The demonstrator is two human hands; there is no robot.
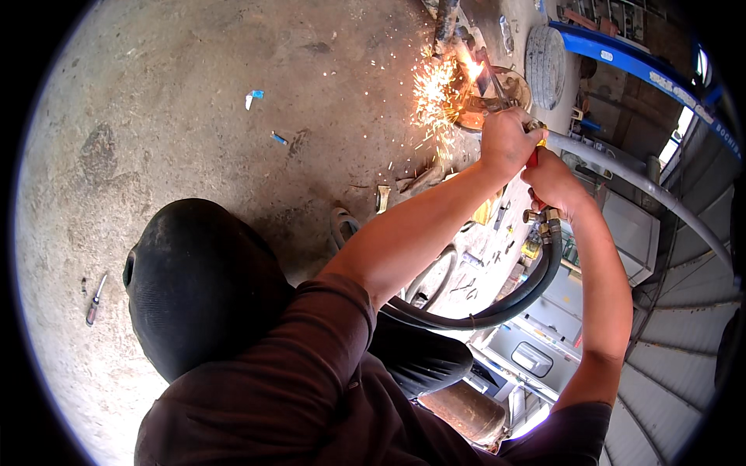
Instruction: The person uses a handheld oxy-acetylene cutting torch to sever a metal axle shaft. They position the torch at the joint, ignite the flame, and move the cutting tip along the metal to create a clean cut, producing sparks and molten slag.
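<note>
Left hand (507, 144): fingers wrapped about the front of the torch (533, 158). Right hand (555, 183): fingers clenched round its red handle, just behind. Metal part (471, 119) at the far side, right of centre, by the flame (474, 71).

Risks (judged): sparks (437, 92) could burn both hands and the forearms (427, 221), all bare. The hoses (505, 317) loop near, below the hands; a snag or pull there might swing the tip off line. A stray spark may reach the blue item (279, 138), kind unclear.

Room: floor (194, 116) mostly open to the left, screwdriver (94, 307) well apart. Right side tighter: tyre (545, 66) just beyond the metal part, blue beam (637, 66) farther right.
</note>
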